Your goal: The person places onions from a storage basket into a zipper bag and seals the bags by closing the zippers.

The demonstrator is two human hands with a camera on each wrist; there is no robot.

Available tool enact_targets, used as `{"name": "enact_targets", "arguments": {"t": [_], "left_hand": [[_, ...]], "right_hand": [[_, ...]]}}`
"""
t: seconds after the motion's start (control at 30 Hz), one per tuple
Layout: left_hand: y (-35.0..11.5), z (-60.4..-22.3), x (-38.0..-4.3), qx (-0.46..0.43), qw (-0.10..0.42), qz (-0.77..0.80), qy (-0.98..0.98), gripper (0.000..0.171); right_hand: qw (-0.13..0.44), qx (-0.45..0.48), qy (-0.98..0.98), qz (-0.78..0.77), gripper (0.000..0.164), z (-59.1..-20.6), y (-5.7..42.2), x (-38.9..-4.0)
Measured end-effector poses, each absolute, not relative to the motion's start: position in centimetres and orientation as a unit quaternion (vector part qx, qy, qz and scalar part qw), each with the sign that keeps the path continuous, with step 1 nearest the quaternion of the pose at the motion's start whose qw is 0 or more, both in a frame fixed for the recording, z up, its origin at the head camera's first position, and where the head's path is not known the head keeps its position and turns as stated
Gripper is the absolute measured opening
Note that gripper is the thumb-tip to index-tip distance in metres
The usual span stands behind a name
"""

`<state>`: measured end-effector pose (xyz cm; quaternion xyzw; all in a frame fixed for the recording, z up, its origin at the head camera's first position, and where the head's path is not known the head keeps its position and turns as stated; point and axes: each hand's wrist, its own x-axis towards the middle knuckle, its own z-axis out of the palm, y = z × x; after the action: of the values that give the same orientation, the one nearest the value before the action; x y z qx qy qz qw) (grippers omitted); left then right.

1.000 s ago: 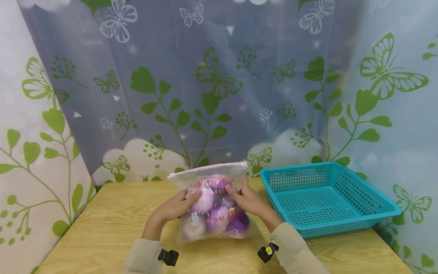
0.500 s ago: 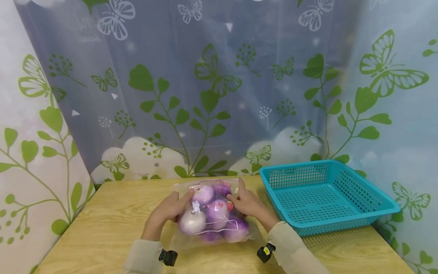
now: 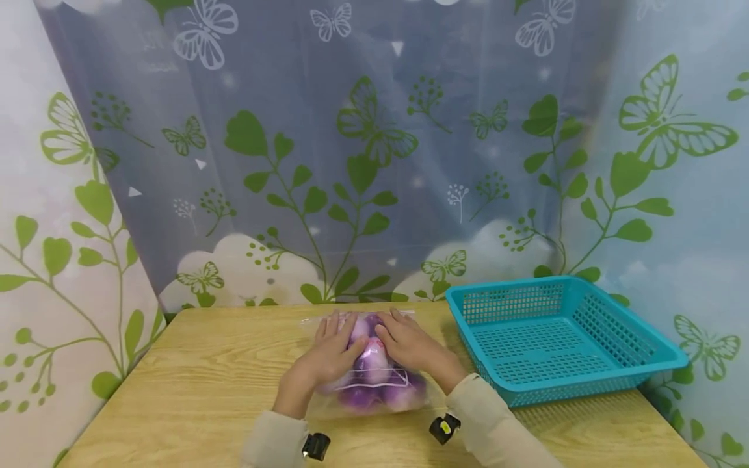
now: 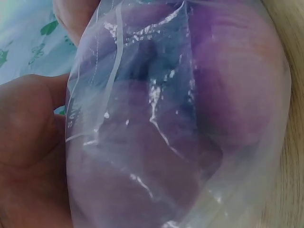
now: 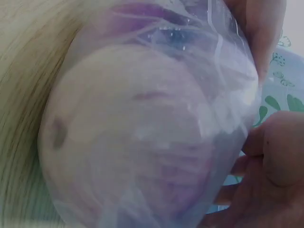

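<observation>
A clear zip bag (image 3: 386, 378) lies flat on the table. It is packed with several round, purple-and-whitish things that look like turnips (image 5: 128, 123); the plastic blurs them. My left hand (image 3: 326, 351) rests on the bag's left upper part with its fingers extended. Opposite it, my right hand (image 3: 412, 341) lies on the right upper part, its fingers also extended. Both hands cover part of the bag and its contents. In the left wrist view, the left hand (image 4: 28, 142) is against the plastic; in the right wrist view, the right hand (image 5: 270, 161) is beside it.
A turquoise perforated plastic basket (image 3: 591, 383) stands right of the bag, near the right forearm. The wooden table (image 3: 193, 390) ends at the back against a curtain (image 3: 281, 195) printed with leaves and butterflies.
The bag, tilted up and held by its sides a second ago, now lies flat on the table. Both hands have moved from its sides onto its top, fingers straightened.
</observation>
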<state>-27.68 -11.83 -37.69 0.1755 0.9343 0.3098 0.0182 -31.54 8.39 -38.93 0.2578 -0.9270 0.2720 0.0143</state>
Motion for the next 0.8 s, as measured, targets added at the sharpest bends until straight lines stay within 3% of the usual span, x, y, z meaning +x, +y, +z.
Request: {"name": "enact_targets", "arguments": {"t": [0.57, 0.8], "left_hand": [[-11.9, -36.7, -26.6, 0.153, 0.077, 0.263, 0.95, 0.07], [-12.2, -35.8, -26.3, 0.136, 0.095, 0.243, 0.956, 0.082]], "right_hand": [[-0.093, 0.256, -0.926, 0.261, 0.063, -40.0, 8.7, -31.1], [-0.09, 0.268, -0.926, 0.251, 0.061, -39.7, 8.3, -30.4]]}}
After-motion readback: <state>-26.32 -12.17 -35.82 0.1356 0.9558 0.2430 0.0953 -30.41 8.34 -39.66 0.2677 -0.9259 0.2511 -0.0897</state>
